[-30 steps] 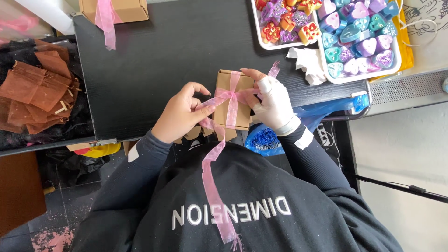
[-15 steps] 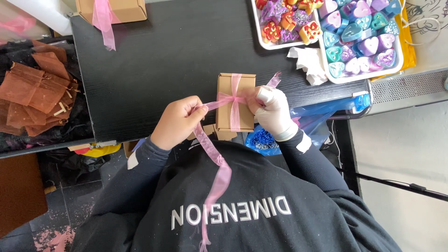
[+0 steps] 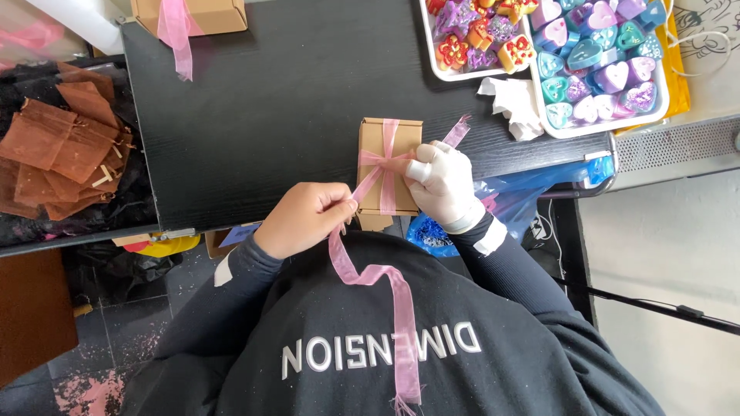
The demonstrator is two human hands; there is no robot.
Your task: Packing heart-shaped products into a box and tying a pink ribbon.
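A small brown cardboard box (image 3: 374, 139) lies at the near edge of the black table (image 3: 270, 108), wrapped lengthwise and crosswise with sheer pink ribbon (image 3: 381, 289). My left hand (image 3: 304, 218), bare, pinches the long ribbon tail just left of the box; the tail curls down over my dark sweatshirt. My right hand (image 3: 443, 181), in a white glove, presses on the box's right side where the ribbon crosses. A short ribbon end sticks out past its fingers toward the upper right.
Two white trays (image 3: 593, 127) of colourful heart and star shaped pieces sit at the table's far right, with crumpled white tissue (image 3: 512, 104) beside them. Another ribboned brown box (image 3: 189, 15) stands at the far left edge. Brown organza bags (image 3: 62, 150) lie heaped left of the table.
My left hand has drawn the ribbon tail down and left, away from the box. The right hand stays on the box's right side.
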